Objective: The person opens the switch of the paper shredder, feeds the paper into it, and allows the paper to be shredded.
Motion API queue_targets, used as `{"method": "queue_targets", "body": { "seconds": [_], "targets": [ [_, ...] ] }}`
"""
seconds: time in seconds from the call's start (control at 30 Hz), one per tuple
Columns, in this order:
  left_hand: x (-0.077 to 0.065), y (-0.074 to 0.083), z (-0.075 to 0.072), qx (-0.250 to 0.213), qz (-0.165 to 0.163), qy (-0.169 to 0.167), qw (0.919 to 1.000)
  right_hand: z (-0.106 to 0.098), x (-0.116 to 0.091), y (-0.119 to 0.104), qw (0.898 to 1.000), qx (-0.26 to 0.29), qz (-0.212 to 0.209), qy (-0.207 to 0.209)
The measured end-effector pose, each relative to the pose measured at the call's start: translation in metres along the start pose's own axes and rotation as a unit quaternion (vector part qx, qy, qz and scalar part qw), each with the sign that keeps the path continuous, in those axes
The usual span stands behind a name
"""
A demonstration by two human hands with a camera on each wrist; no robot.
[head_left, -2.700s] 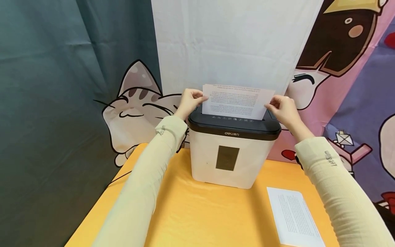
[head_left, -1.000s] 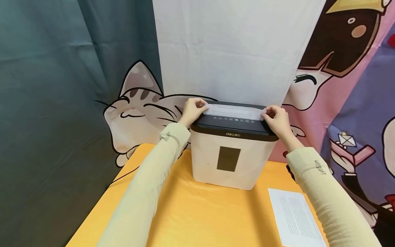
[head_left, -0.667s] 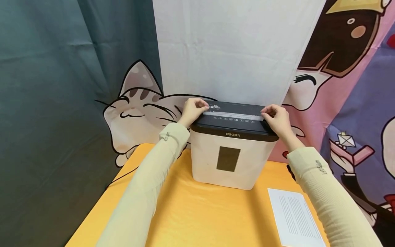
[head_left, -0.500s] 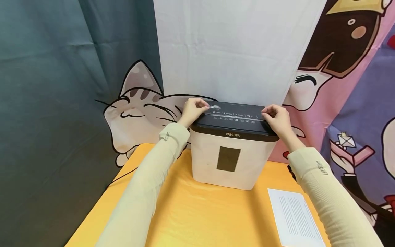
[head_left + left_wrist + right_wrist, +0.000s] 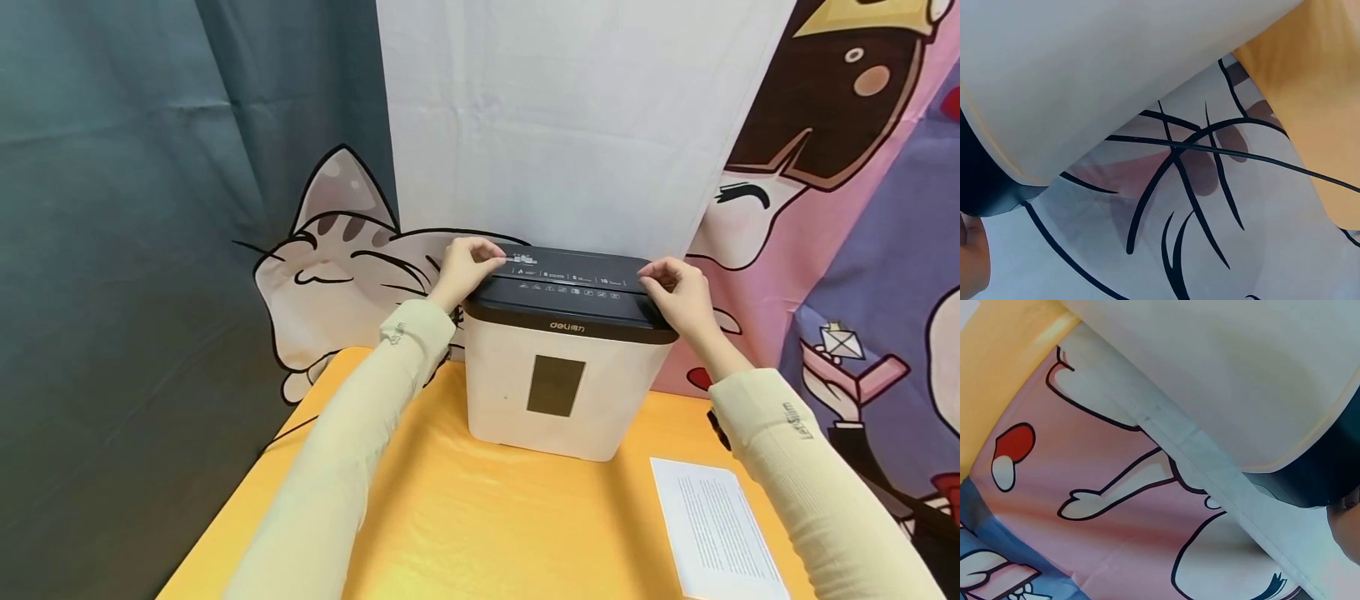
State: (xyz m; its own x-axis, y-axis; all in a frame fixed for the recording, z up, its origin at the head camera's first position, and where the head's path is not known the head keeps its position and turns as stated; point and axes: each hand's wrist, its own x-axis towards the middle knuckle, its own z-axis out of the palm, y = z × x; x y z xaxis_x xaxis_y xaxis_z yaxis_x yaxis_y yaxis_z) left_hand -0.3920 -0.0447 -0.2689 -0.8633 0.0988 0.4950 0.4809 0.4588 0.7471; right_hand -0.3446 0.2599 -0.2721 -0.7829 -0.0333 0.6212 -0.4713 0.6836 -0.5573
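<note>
A white paper shredder point(image 5: 495, 375) with a black top point(image 5: 562, 307) stands on the yellow table, and its feed slot shows no paper above it. My left hand point(image 5: 467, 268) is at the left end of the top, thumb and fingers loosely bent with nothing between them. At the right end, my right hand point(image 5: 678, 293) has its fingers bent and also holds nothing. Whether either hand touches the lid I cannot tell. Only a bit of the left hand point(image 5: 972, 259) shows in the left wrist view. A printed sheet point(image 5: 716, 525) lies on the table, right of the shredder.
The yellow tablecloth point(image 5: 480, 533) covers the table, its left edge slanting beside a dark curtain point(image 5: 150, 375). Behind hangs a backdrop point(image 5: 585, 125) with cartoon figures. A thin black cord point(image 5: 1254, 156) runs between shredder and table edge in the left wrist view.
The printed sheet that both hands held has sunk into the shredder's slot and vanished from sight. Both hands came down with it; the right has since shifted slightly to the right.
</note>
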Motion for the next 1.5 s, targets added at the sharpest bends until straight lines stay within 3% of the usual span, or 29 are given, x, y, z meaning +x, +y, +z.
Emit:
{"method": "queue_targets", "body": {
  "seconds": [0.33, 0.6, 0.8, 1.13, 1.37, 1.5],
  "targets": [
    [-0.011, 0.004, -0.01, -0.092, 0.01, -0.001, 0.9957, -0.01, -0.015, -0.021, 0.999, 0.047, -0.002, 0.006],
    [-0.042, 0.028, -0.021, -0.154, 0.014, -0.021, 0.9877, -0.017, -0.036, -0.05, 0.995, 0.094, -0.022, 0.013],
    [-0.059, 0.032, -0.021, -0.19, 0.025, -0.014, 0.9814, -0.018, -0.046, -0.054, 0.988, 0.146, -0.032, 0.03],
    [-0.09, 0.026, -0.026, -0.188, 0.037, -0.027, 0.981, -0.029, -0.08, -0.055, 0.986, 0.151, -0.051, 0.056],
    [-0.114, 0.011, -0.022, -0.174, 0.037, -0.03, 0.9835, -0.034, -0.101, -0.037, 0.986, 0.152, -0.011, 0.075],
    [-0.128, 0.004, -0.014, -0.178, 0.019, -0.036, 0.9832, -0.033, -0.112, -0.023, 0.974, 0.208, 0.008, 0.087]
  ]
}}
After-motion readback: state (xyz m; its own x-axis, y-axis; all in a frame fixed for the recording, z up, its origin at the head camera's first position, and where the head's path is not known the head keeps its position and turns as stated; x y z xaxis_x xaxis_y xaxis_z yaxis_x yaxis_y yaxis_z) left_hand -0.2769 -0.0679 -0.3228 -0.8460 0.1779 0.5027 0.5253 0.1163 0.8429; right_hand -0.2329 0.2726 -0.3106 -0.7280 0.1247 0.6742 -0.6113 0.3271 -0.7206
